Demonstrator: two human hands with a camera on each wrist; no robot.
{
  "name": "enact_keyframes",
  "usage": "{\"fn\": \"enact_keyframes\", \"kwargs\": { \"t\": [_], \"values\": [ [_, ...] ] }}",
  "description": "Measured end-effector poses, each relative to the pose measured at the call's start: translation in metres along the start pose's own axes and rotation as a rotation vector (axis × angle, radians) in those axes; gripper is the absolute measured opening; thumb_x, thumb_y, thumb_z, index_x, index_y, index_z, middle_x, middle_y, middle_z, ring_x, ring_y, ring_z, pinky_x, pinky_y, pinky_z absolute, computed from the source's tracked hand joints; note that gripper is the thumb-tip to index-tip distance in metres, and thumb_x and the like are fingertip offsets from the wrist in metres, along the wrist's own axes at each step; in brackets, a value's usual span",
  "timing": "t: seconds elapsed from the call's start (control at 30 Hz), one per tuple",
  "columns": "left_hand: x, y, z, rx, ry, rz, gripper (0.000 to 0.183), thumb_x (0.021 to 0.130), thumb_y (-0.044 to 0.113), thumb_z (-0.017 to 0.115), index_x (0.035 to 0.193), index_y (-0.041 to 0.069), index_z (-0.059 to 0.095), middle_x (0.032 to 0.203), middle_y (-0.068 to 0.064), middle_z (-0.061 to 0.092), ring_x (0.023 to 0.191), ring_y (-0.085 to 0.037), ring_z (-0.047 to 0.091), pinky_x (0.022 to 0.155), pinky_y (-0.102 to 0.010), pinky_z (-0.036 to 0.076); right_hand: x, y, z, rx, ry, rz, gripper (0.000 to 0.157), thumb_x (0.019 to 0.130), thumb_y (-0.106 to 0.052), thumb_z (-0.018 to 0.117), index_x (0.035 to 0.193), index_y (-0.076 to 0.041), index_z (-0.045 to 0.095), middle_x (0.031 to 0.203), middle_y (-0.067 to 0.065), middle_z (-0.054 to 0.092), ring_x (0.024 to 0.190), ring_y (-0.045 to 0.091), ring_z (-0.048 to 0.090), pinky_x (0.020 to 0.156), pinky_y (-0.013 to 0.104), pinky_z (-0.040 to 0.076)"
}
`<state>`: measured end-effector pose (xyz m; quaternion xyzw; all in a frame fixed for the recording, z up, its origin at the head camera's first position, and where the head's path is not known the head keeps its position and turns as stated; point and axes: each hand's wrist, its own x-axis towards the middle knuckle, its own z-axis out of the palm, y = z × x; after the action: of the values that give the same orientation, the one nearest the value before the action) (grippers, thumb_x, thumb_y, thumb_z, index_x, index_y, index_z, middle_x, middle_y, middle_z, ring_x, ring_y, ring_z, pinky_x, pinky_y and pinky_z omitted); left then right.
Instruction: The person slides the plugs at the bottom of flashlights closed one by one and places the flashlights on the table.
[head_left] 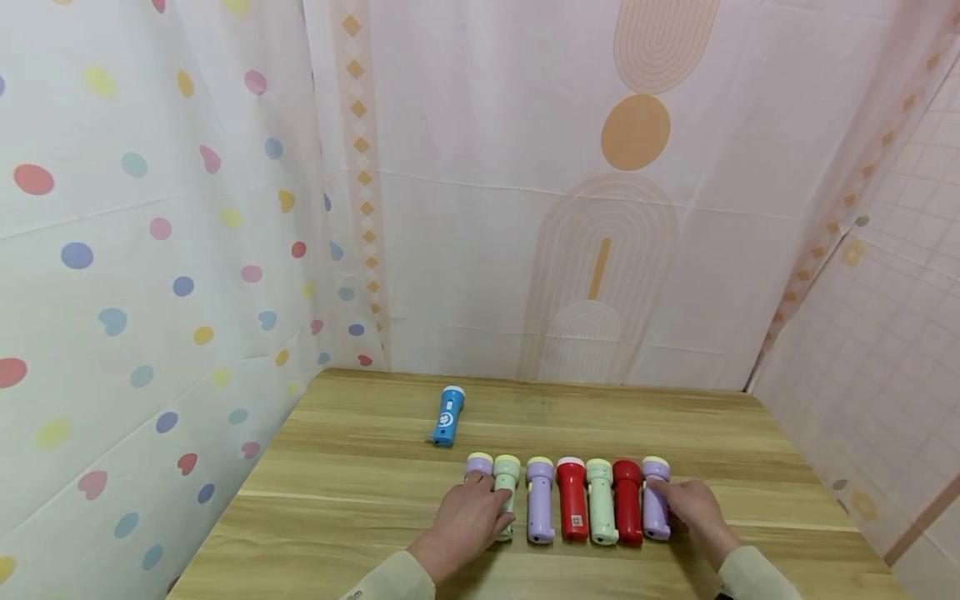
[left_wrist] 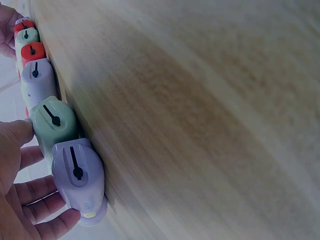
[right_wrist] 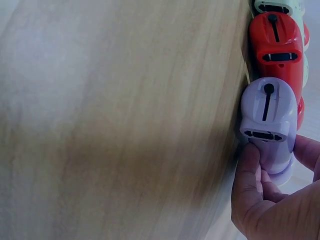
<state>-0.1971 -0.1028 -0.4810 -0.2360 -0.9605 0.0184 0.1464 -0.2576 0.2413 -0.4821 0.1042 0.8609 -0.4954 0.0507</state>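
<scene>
A row of several flashlights lies side by side on the table. My left hand (head_left: 467, 515) spans its left end, fingers over a purple flashlight (left_wrist: 77, 172) and thumb at a pale green flashlight (left_wrist: 56, 122) beside it. At the row's right end my right hand (head_left: 697, 508) grips another purple flashlight (right_wrist: 269, 112), thumb on one side and fingers on the other. Between the hands lie a purple flashlight (head_left: 540, 504), a red flashlight (head_left: 573, 500), a green flashlight (head_left: 602, 504) and a darker red flashlight (head_left: 628, 504). Their heads point away from me.
A blue flashlight (head_left: 447, 417) with a white emblem lies apart, behind the row's left end. The wooden table (head_left: 337, 483) meets a patterned curtain (head_left: 465, 250) at its back edge. Curtains also hang at the left and right.
</scene>
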Motion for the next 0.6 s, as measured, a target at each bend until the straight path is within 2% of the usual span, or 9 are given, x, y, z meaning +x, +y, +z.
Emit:
{"fn": "enact_keyframes", "kwargs": {
  "t": [0.23,0.6],
  "values": [
    [0.0003,0.0007,-0.0011,-0.004,-0.01,-0.009,0.028,0.092,0.043,0.067,0.102,0.018,0.071,0.089,-0.002,0.062,0.086,-0.017,0.055,0.059,-0.03,0.049,-0.0028,-0.0005,0.0002,-0.044,0.004,-0.018,0.038,0.093,-0.03,0.062,0.081,0.006,0.069,0.074,0.007,0.059,0.07,0.019,0.054,0.06,0.029,0.044],
    [0.0029,-0.0004,-0.0014,-0.018,-0.032,-0.013,0.027,0.092,0.044,0.068,0.1,0.018,0.07,0.087,-0.002,0.06,0.083,-0.017,0.054,0.059,-0.03,0.048,-0.0042,-0.001,0.0005,-0.07,-0.002,-0.017,0.039,0.095,-0.031,0.059,0.077,0.003,0.067,0.072,0.006,0.06,0.067,0.018,0.054,0.058,0.029,0.045]
  ]
}}
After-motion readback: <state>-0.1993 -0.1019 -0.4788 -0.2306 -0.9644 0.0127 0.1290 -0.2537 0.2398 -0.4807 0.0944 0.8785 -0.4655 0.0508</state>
